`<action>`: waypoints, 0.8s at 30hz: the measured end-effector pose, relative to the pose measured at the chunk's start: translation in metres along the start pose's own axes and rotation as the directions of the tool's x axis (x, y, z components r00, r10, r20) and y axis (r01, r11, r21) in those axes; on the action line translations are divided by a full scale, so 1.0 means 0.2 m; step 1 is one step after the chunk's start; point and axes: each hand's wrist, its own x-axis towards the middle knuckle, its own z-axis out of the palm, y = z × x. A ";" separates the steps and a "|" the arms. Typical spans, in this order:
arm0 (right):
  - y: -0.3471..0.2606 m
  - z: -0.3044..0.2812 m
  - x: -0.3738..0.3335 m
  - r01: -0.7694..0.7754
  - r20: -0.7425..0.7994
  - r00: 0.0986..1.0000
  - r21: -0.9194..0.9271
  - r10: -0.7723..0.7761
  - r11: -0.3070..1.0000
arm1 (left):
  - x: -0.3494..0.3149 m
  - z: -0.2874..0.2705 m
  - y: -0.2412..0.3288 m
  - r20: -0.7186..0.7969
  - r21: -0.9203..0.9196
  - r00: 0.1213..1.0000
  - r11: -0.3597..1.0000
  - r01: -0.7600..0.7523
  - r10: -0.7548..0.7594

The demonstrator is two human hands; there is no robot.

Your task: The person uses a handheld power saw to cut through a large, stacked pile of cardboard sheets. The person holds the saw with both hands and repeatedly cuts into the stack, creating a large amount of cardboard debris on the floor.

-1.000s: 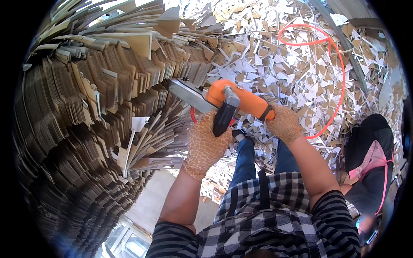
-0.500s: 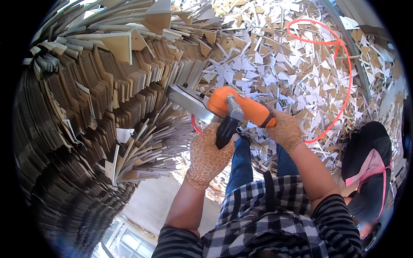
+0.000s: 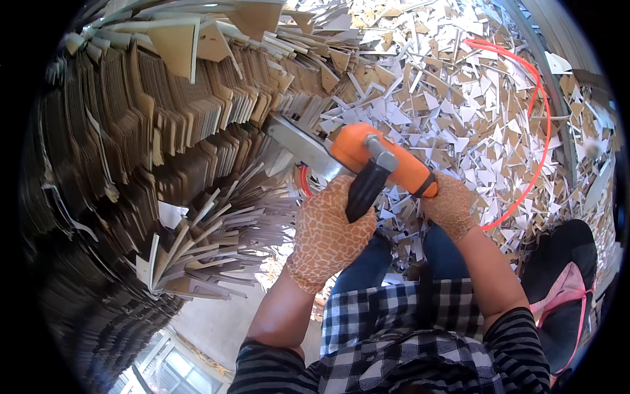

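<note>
An orange pneumatic power tool (image 3: 400,164) with a flat metal head is held in front of me, slanting up to the left. My left hand (image 3: 328,233), in a tan patterned glove, wraps round its black side handle (image 3: 367,190). In the same kind of glove, my right hand (image 3: 449,207) grips the rear of the orange body. The metal head (image 3: 305,144) reaches the edge of a tall stack of cut cardboard sheets (image 3: 177,105); whether it touches them I cannot tell. A red air hose (image 3: 545,144) curves over the scraps on the right.
White and brown cardboard scraps (image 3: 433,85) cover the floor ahead and around my feet. Loose cardboard strips (image 3: 210,243) jut out from the stack at my left. Another person in dark clothes with a pink strap (image 3: 558,289) is close at my right. A window (image 3: 177,371) shows at lower left.
The tool and both hands have shifted slightly right in the picture. The stack appears farther left, and the person at right sits lower in view. Both grips are unchanged.
</note>
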 end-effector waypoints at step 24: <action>0.22 0.21 0.08 0.307 -0.215 0.921 -0.111 -0.324 0.945 | -0.12 0.18 -0.20 -0.064 0.059 0.968 0.970 -0.237 0.241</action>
